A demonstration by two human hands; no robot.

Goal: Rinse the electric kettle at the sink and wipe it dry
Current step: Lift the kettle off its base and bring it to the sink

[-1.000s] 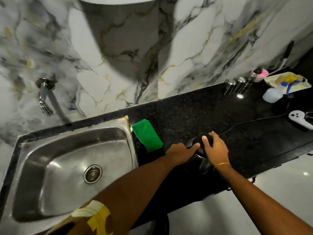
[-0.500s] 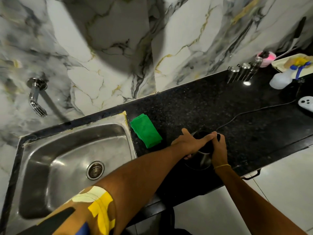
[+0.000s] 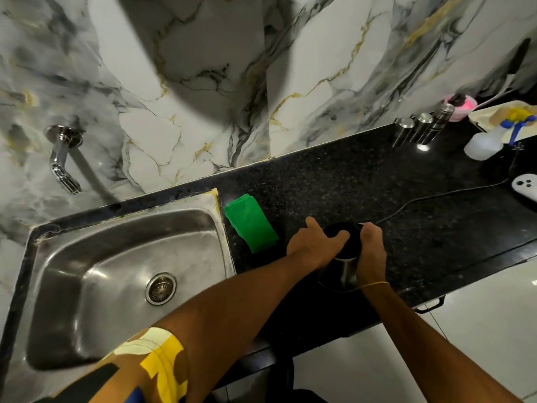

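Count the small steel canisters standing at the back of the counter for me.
3, in a tight row against the marble wall at the far right: the left canister, the middle canister and the right canister, beside a pink container. None looks hidden.

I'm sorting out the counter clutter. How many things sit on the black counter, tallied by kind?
Kettle: 1
Green cloth: 1
Steel shakers: 3
Spray bottle: 1
White controller: 1
Tray: 1
Pink container: 1
Total: 9
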